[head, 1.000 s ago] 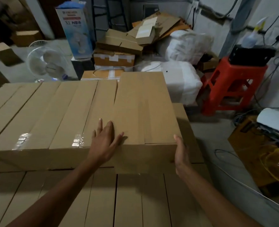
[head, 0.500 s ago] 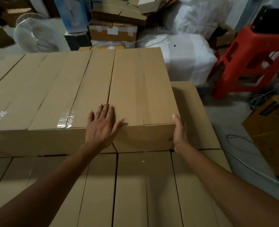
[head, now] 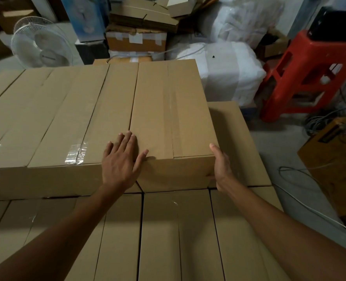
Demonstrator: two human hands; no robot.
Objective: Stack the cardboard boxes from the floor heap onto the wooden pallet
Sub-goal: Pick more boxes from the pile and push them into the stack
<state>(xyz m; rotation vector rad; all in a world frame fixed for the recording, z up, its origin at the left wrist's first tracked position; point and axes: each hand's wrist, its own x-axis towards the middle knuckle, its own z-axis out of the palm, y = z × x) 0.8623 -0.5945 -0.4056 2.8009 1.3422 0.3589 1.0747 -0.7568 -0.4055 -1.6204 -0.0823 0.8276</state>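
Brown rectangular cardboard box is sitting end-most on the upper layer of the stack, left of the red plastic stool | left hand is lying flat, fingers spread, gripping nothing, across its far-from-stool seam | right hand is pressing open-palmed on its stool-side face, likely squaring it flush | grey concrete floor is showing beneath the stool

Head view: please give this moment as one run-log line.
box: rightmost, upper tier | left hand: flat on top | right hand: against right side
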